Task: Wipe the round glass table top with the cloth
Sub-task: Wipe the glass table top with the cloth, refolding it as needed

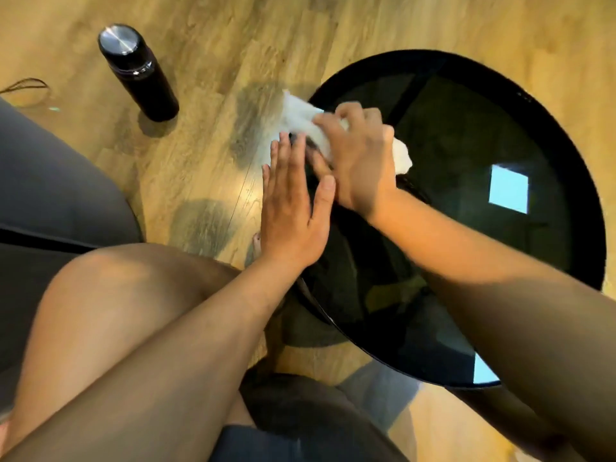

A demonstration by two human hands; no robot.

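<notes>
The right hand (360,158) lies curled over the bunched white cloth (300,115) and grips it, palm down on the desk (466,145) at its far-left rim. One end of the cloth trails past the fingers and over the rim; the other pokes out under the heel of the palm. The left hand (293,208) is just beside it, flat and open with straight fingers, holding nothing. It sits at the same rim, half over the floor (233,45); whether it presses on the glass or only hovers cannot be told.

The step in hand looks like wiping the rim area nearest the person's knee. To do it well, the person should spread the cloth flatter under the palm, since a tight wad touches little glass and the loose end does no work. Overlapping strokes that follow the curve of the rim and then work inward would avoid missed bands. Firm, even pressure matters, and the left hand can steady the desk at the rim so it does not rock. The bare palm may leave marks on dark glass, so that spot should be wiped last. A pale square reflection (508,188) on the top offers a handy check for streaks.

A black bottle (138,71) stands on the floor, well apart from the desk.
</notes>
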